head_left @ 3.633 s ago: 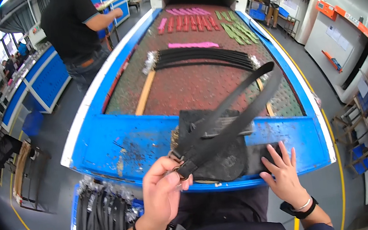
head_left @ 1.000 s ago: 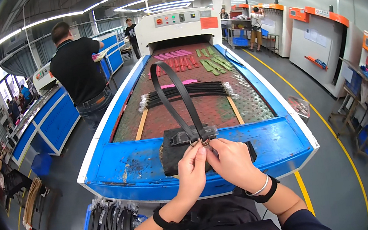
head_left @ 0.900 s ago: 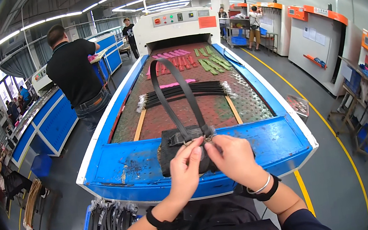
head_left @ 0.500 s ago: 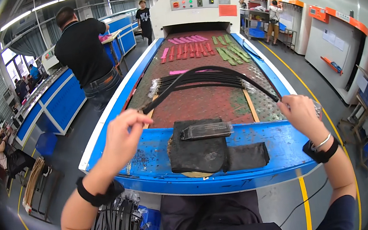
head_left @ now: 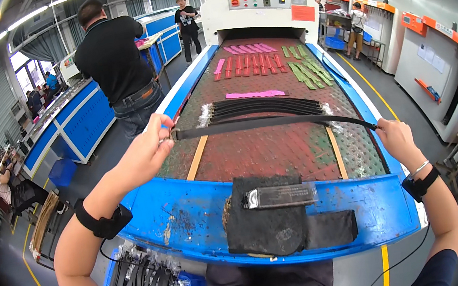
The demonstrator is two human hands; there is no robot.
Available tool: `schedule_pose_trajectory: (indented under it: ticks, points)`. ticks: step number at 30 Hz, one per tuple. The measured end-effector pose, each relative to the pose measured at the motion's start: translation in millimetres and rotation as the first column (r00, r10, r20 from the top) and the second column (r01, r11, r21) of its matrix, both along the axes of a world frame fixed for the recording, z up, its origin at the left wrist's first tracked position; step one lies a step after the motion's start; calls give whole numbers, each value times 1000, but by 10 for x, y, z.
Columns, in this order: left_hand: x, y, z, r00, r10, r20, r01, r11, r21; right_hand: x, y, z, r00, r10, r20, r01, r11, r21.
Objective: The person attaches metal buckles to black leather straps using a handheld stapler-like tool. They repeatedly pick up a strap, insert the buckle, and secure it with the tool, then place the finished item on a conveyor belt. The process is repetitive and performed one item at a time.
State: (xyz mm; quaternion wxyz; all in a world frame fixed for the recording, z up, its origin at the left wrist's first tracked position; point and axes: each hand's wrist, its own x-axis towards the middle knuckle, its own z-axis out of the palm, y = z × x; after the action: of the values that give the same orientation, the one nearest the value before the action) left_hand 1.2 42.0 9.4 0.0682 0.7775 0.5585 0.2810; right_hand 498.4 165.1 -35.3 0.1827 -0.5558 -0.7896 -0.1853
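Observation:
A long black strap (head_left: pixel 264 123) is stretched straight across the red mesh conveyor belt (head_left: pixel 268 152). My left hand (head_left: pixel 146 152) pinches its left end and my right hand (head_left: pixel 397 138) pinches its right end, both held above the belt. Just beyond the strap lie several black straps (head_left: pixel 265 106) side by side on the belt. In front of me, on the blue end of the machine (head_left: pixel 193 220), a black cloth pad (head_left: pixel 265 219) carries a flat metal bar (head_left: pixel 279 196).
Pink, red and green strips (head_left: pixel 264 60) lie farther up the belt near the white oven tunnel (head_left: pixel 263 8). A person in black (head_left: pixel 114 65) stands at the left side. A bin of black straps (head_left: pixel 143 281) sits low on my left. Other people work at blue benches.
Earlier both hands held the strap together near the metal bar on the pad. They have since spread wide apart, pulling the strap out straight and moving it forward over the belt.

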Motion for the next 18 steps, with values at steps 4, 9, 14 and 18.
schedule_pose_trajectory:
  ticks: [4, 9, 14, 18]
  points:
    - [-146, 259, -157, 996, 18, -82, -30, 988, -153, 35, 214, -27, 995, 61, 75, -66, 995, 69]
    - [-193, 660, -393, 986, 77, -150, -121, 943, -310, -46, 441, -243, 994, 76, 85, -65, 990, -123]
    - [-382, 1328, -809, 952, 130, -276, -188, 962, -197, -278, 696, -437, 992, 86, 89, -63, 972, -228]
    - [-529, 1849, -1128, 930, 219, -296, -258, 961, -97, -412, 1026, -574, 991, 102, 92, -76, 966, -246]
